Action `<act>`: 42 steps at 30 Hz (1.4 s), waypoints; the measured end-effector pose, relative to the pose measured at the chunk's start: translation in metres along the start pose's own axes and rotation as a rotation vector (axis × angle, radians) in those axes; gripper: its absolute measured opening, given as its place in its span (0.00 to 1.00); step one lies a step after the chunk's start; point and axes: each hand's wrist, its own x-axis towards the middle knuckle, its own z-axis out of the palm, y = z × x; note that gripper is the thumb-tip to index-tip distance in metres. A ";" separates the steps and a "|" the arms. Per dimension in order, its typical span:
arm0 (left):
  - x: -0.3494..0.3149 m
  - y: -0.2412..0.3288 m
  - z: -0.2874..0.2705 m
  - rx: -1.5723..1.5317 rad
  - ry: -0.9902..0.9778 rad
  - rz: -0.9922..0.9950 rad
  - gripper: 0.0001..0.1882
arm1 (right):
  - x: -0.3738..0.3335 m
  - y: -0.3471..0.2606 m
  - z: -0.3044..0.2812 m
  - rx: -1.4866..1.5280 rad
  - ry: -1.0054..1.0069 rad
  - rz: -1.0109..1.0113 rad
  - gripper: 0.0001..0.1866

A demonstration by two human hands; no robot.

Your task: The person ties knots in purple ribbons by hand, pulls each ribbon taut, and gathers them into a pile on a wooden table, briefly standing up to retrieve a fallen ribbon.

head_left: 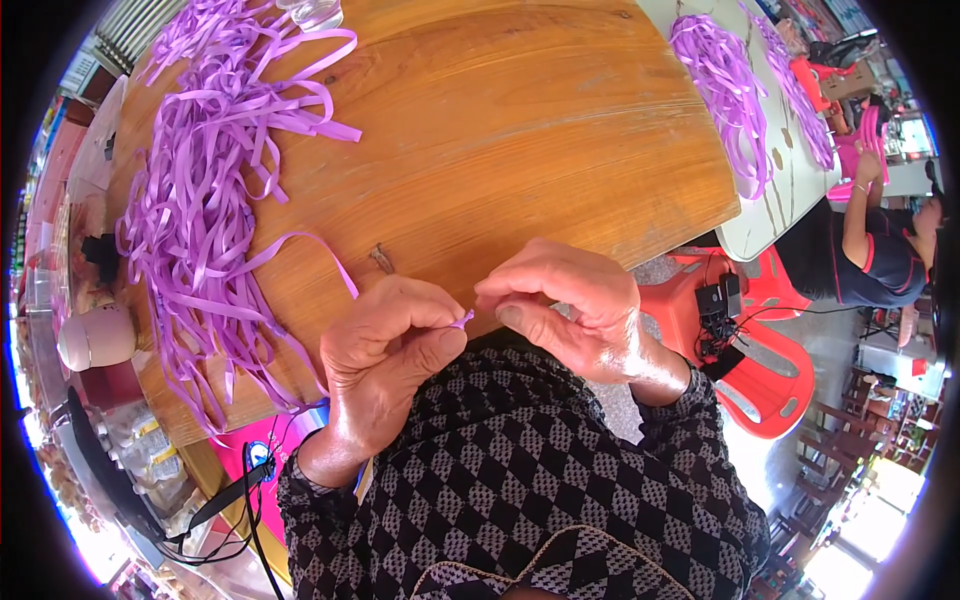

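Note:
My left hand (385, 355) pinches a purple ribbon (325, 255) close to the table's near edge, with a short end poking out past the thumb and forefinger. From the left hand the ribbon loops back toward a big tangled heap of purple ribbons (195, 200) along the table's left side. Just to the right is my right hand (570, 305), its thumb and curled fingers apart with a gap between them. Nothing shows in that gap. The right fingertips are close to the ribbon's end but do not touch it.
The wooden table (480, 130) spreads ahead of me. Beyond its right edge, a pale table (790, 205) holds more purple ribbon bundles (722, 95). Red plastic stools (770, 395) stand at my right, with a black device and cables on one. Another person (870, 240) sits at far right.

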 end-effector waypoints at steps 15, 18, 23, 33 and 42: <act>-0.001 0.005 -0.002 0.023 -0.042 -0.193 0.03 | 0.006 0.003 0.016 -0.176 0.018 -0.197 0.12; -0.002 0.010 0.001 -0.027 -0.004 -0.299 0.04 | 0.005 0.004 0.015 -0.140 0.041 -0.156 0.10; -0.003 0.008 -0.002 -0.057 -0.038 -0.275 0.05 | 0.001 0.002 0.006 -0.046 0.007 -0.063 0.06; -0.004 0.005 -0.002 -0.006 -0.074 -0.236 0.05 | 0.004 0.006 0.019 -0.151 0.029 -0.264 0.15; -0.004 0.003 0.002 -0.065 0.011 -0.247 0.05 | 0.004 0.013 0.024 -0.230 0.092 -0.353 0.14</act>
